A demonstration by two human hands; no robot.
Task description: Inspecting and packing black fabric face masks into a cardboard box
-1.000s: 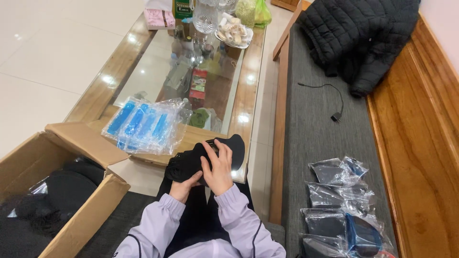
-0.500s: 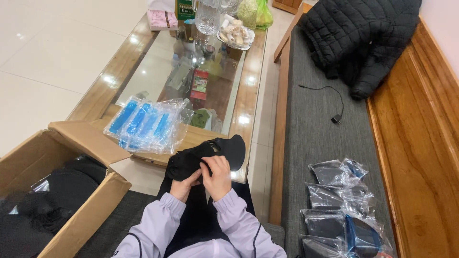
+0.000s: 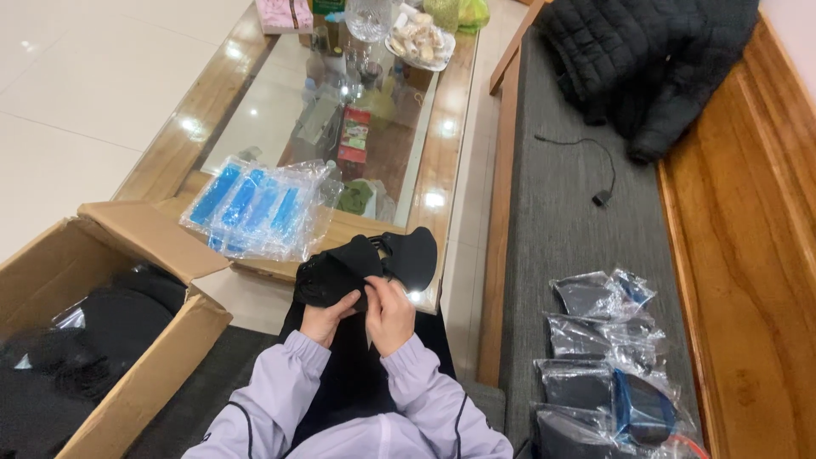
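A black fabric eye-mask-like item point(image 3: 374, 259) lies over my lap at the near end of the coffee table. My left hand point(image 3: 325, 316) grips its lower left edge from beneath. My right hand point(image 3: 389, 313) pinches its lower middle, fingers curled on the fabric. Both arms wear pale lilac sleeves. Just beyond the item, on the table corner, lies a clear plastic bag of blue gel packs point(image 3: 259, 208).
An open cardboard box point(image 3: 161, 340) with black items in plastic stands at my left. A glass-topped wooden coffee table point(image 3: 446, 144) carries bottles and a snack plate. Several bagged black items point(image 3: 603, 357) lie on the grey bench cushion at right, with a black jacket point(image 3: 646, 68) and a cable beyond.
My right hand has slid down from the top of the black item to its lower middle. The item now lies spread flatter and wider across my lap.
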